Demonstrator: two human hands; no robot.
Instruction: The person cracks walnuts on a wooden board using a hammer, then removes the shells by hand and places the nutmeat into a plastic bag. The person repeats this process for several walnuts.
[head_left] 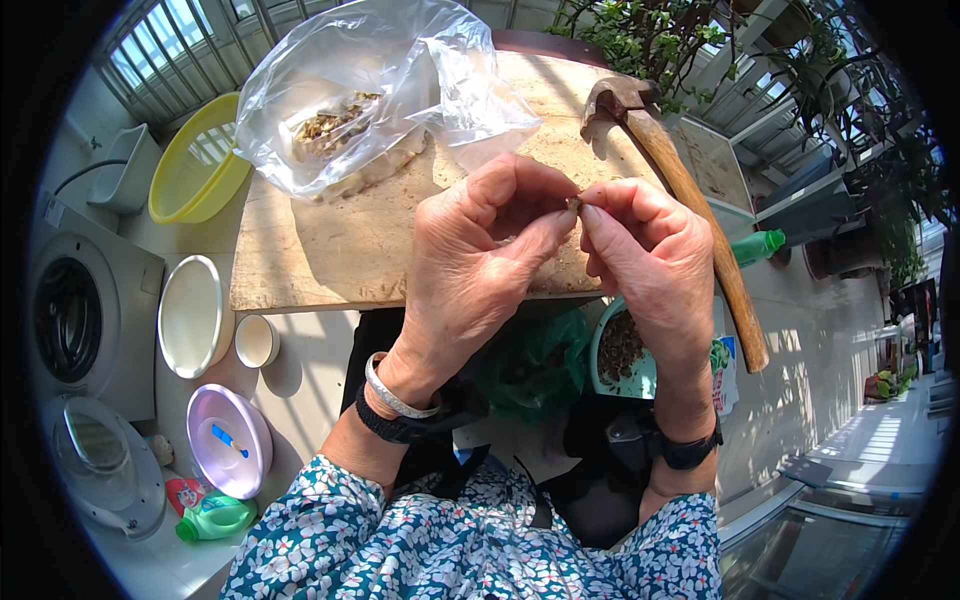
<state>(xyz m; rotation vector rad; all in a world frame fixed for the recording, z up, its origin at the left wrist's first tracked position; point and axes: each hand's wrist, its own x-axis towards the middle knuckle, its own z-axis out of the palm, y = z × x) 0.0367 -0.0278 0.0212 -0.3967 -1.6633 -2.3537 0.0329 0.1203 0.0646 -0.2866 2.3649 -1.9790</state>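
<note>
Sleeves: floral-print cuffs at the bottom edge, both forearms rising from them toward the middle of the view.
Left hand (478, 255): raised over the near edge of the table (300, 250), fingers curled, thumb and forefinger pinched on a small brown piece (574, 203); a silver bangle and a dark band sit on the wrist.
Right hand (650, 255): fingertips meet the left hand's at that same piece, so both grips are closed on it from opposite sides; a dark band on this wrist too.
Piece: tiny, held in the air between the two hands, above the table's front edge, too small to tell what it is.
Slip risk: with so little to hold, I'd judge it could pop out of the pinch and drop past the edge, down toward the green bag (535, 360) or the floor.
Bowl (622, 350): pale blue, dark bits inside, below the right hand; a drop could miss it.
Hammer (680, 190): lying just behind the right hand, handle running out over the table's edge; a bump from that wrist might tip it off.
Plastic bag (370, 90): clear, open on the far side of the table with brownish bits inside, well apart from the hands.
Left side: yellow basin (195, 160) and white dishes, out of play.
</note>
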